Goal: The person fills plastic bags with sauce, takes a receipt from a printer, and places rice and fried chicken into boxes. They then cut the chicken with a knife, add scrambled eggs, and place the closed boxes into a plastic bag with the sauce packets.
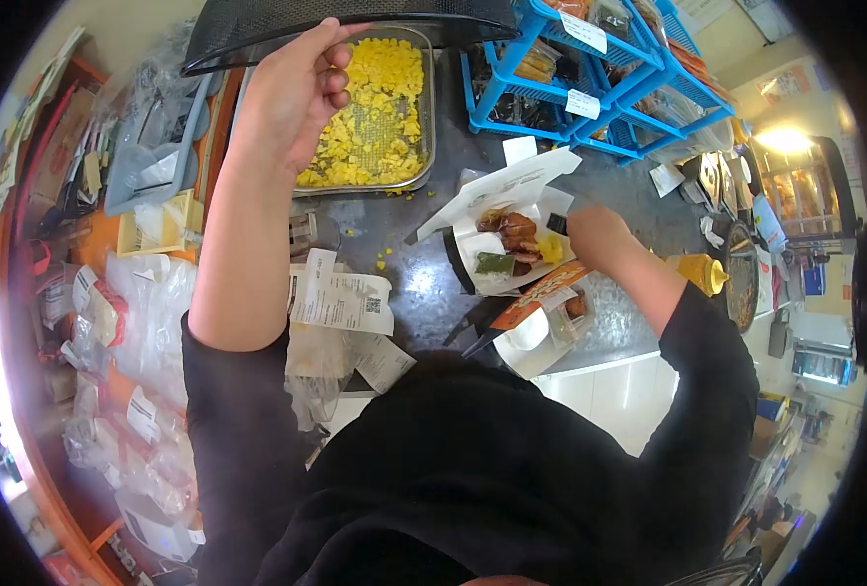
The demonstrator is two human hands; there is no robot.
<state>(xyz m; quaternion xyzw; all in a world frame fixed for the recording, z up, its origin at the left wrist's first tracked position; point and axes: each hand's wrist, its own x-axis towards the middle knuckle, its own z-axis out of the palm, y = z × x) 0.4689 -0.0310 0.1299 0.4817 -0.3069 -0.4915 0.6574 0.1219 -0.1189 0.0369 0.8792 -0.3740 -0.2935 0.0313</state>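
My left hand [301, 93] is raised at the near edge of a black mesh cover [355, 21], its fingers curled at the rim. Below the cover sits a glass tray [429, 117] of crumbled yellow scrambled egg [380, 107]. My right hand [599, 236] is closed over an open white takeaway box [467, 207], around a black utensil [556, 224] whose kind is mostly hidden. Inside the box are browned pieces of meat [513, 232], a green piece [495, 264] and some yellow egg [550, 247] beside the utensil.
Another box with an orange printed flap [541, 295] stands at the counter's near edge. Blue tiered baskets [541, 73] rise behind. A yellow squeeze bottle [702, 273] is at right. Printed receipts [340, 298] lie at left, near plastic bags [150, 322] and egg crumbs.
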